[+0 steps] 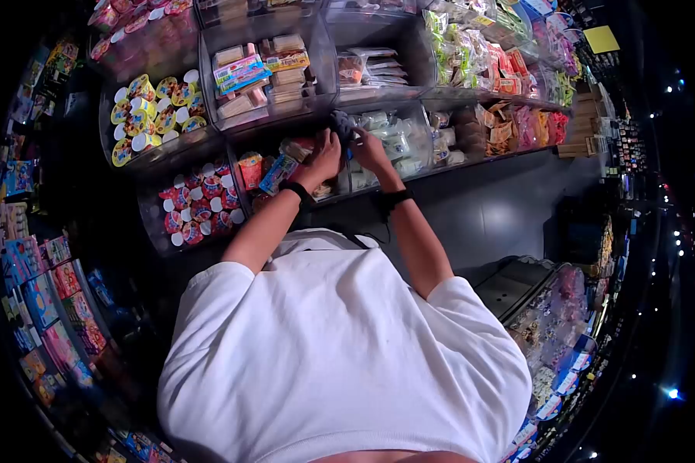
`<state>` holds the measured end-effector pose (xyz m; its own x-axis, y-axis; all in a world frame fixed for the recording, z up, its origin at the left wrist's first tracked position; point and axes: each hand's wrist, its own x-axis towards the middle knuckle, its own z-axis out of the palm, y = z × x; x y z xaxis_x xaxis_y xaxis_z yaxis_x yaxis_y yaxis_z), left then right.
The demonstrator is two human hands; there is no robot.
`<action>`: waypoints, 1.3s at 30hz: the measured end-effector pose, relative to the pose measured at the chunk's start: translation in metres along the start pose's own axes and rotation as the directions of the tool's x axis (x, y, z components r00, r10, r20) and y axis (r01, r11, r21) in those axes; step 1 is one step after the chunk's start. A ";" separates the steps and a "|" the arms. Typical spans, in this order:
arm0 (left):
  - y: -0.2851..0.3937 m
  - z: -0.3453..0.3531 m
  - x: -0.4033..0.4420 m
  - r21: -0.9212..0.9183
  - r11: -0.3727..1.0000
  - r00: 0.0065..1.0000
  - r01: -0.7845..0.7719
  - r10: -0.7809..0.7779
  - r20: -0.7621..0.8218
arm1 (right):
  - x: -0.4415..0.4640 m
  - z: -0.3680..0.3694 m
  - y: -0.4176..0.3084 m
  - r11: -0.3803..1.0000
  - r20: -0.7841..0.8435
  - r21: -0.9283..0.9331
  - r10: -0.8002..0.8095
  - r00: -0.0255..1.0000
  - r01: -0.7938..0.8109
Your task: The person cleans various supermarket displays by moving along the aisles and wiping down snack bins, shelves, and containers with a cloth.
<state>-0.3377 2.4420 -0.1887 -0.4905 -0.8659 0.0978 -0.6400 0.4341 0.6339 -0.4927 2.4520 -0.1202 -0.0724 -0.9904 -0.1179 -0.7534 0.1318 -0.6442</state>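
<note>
At the divider between two lower bins, a bunched dark grey cloth (343, 122) sits just beyond my hands. My right hand (371, 152) is closed, its fingertips at the cloth's lower right edge. Just left of the cloth, my left hand (323, 160) has its fingers curled, and what lies in them is hidden. Packaged snacks surround the left hand, among them a blue packet (278, 174) and a red packet (250, 170). White-wrapped packs (398, 143) fill the bin by the right hand. Dark bands circle both wrists.
Clear-walled bins rise in tiers ahead. Yellow cups (158, 108) and red cups (199, 202) are on the left, stacked snack packs (286, 77) above, colourful bags (510, 127) to the right. Behind on the right stands another display (552, 309). Grey floor (483, 216) shows below the bins.
</note>
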 end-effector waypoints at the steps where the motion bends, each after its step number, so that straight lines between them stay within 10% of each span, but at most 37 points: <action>1: 0.005 -0.001 -0.006 0.118 0.991 0.998 -0.060 0.058 0.017 | -0.014 0.002 0.008 0.998 -0.002 0.068 -0.016 1.000 0.016; 5: 0.000 0.012 -0.056 0.126 0.968 0.974 -0.218 0.223 -0.031 | -0.035 0.014 0.007 0.974 0.047 0.204 0.087 0.995 -0.095; 7: 0.040 -0.084 -0.040 -0.087 0.993 0.931 -0.077 0.103 0.349 | -0.028 0.023 -0.014 0.986 0.028 0.165 -0.004 1.000 -0.001; 8: 0.003 -0.017 -0.042 0.020 0.951 0.946 -0.309 0.309 -0.094 | -0.018 0.039 -0.002 0.999 -0.063 0.017 -0.032 0.998 0.033; 13: -0.029 0.001 0.005 -0.248 0.967 0.994 0.066 -0.086 -0.071 | 0.043 0.033 -0.014 0.972 -0.018 -0.190 -0.145 0.989 0.139; 15: -0.017 -0.039 0.021 -0.142 0.934 0.928 0.328 -0.290 0.234 | 0.051 0.015 -0.018 0.956 0.018 -0.206 -0.209 0.978 0.208; 20: -0.015 -0.027 0.009 -0.281 0.928 0.931 0.243 -0.141 0.336 | 0.018 -0.026 -0.013 0.889 0.256 -0.360 -0.197 0.946 0.283; 23: -0.005 -0.039 0.003 -0.294 0.818 0.750 0.494 -0.230 0.620 | -0.010 -0.029 0.015 0.873 0.338 -0.364 -0.199 0.920 0.323; 27: 0.005 -0.031 -0.001 -0.414 0.763 0.852 0.496 -0.337 0.401 | 0.003 -0.022 0.045 0.871 0.305 -0.078 -0.443 0.843 0.485; 31: 0.010 -0.022 0.010 -0.479 0.856 0.901 0.193 -0.348 -0.259 | 0.043 -0.011 0.029 0.893 0.129 0.143 -0.444 0.887 0.427; 36: 0.043 -0.013 0.024 -0.432 0.859 0.796 0.275 -0.456 -0.398 | 0.050 -0.020 0.002 0.924 0.138 0.296 -0.290 0.947 0.240; 39: 0.067 -0.028 0.015 -0.298 0.931 0.904 0.212 -0.303 -0.303 | 0.050 -0.028 0.008 0.900 0.070 0.336 -0.317 0.946 0.277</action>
<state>-0.3715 2.4511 -0.1227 -0.0703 -0.9891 0.1291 -0.5232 0.1468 0.8395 -0.5207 2.4022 -0.1098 0.2164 -0.9755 0.0398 -0.4786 -0.1416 -0.8665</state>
